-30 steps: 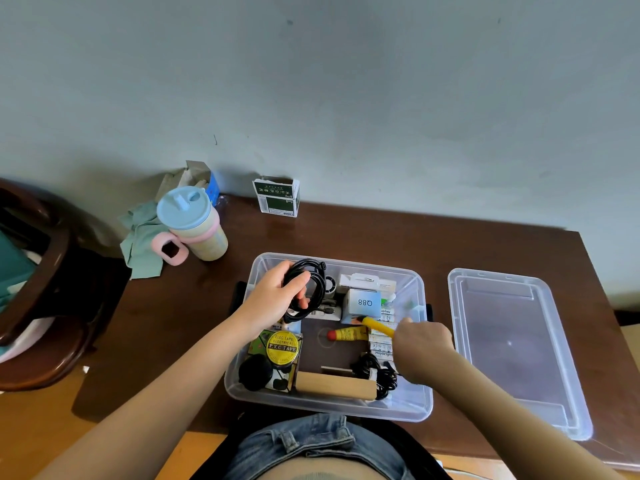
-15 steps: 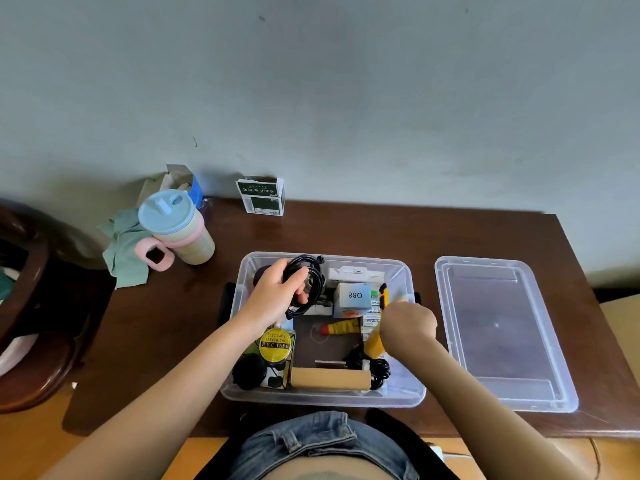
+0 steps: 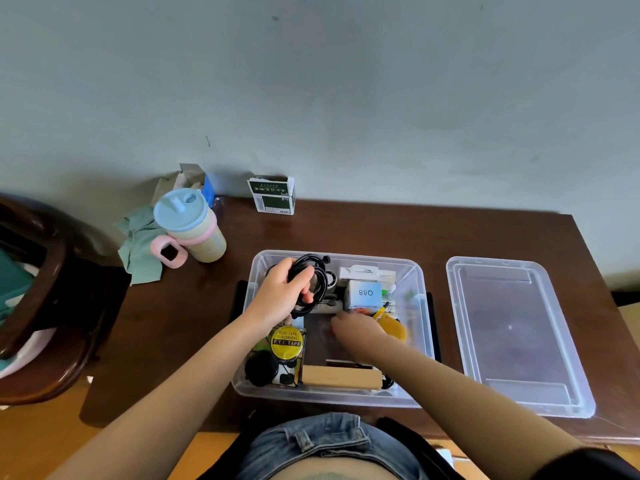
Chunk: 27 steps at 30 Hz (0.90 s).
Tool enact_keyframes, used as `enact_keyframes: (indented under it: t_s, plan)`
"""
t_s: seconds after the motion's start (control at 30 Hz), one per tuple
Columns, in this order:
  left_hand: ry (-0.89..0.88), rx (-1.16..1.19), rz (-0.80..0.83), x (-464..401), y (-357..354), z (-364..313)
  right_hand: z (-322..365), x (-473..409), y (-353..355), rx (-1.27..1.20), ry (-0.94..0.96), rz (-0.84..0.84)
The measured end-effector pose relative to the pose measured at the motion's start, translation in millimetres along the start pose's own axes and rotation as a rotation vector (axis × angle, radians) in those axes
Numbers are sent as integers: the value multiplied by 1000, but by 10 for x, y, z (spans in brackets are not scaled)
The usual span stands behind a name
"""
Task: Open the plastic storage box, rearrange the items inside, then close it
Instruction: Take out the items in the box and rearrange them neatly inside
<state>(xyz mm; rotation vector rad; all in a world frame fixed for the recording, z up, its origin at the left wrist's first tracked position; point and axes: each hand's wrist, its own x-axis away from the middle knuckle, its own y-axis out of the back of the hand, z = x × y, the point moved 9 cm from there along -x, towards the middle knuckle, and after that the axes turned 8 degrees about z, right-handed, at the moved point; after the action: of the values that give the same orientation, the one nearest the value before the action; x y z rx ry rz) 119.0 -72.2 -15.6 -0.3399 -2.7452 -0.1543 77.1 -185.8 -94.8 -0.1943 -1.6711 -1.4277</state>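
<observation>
While the clear plastic storage box (image 3: 424,327) stands open on the dark wooden table (image 3: 381,233), its lid (image 3: 512,334) lies flat on the table just beside it, on the right. The left hand (image 3: 282,294) is over the far left part of the box, and its fingers are curled around a coil of black cable (image 3: 317,280) — it holds the coil firmly. The right hand (image 3: 355,329) reaches low into the middle of the box, near a yellow object (image 3: 393,329); it is blurred, so I cannot tell if it grips something. Inside the box there are also a yellow roll of PVC tape (image 3: 286,342), a wooden block (image 3: 341,377) and a small white box marked Q88 (image 3: 365,293). A cup with blue lid (image 3: 188,225) stands at the far left of the table.
</observation>
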Motion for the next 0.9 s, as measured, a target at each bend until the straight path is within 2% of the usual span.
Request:
enact_keyframes:
  t_s: [0.1,0.23,0.33,0.43,0.57,0.67,0.8,0.9]
  plan:
    - [-16,-15,-10,7,37,-2,-41,-157,-116,130,-31,30]
    - [-1,-19,9,-16,7,34,-50,-186,-180,262,37,94]
    - [9,-167,127,-49,-137,24,-121,-123,-203,324,77,181]
    - [-2,-371,296,-85,-331,0,-234,9,-208,262,97,227]
    - [-21,-738,526,-138,-563,45,-335,163,-171,136,97,135]
    - [-23,-974,619,-190,-657,151,-301,219,-196,163,133,49]
    - [-32,-1143,672,-250,-768,258,-304,265,-194,200,142,-55]
    - [-49,-1154,673,-310,-852,223,-333,294,-181,211,135,-102]
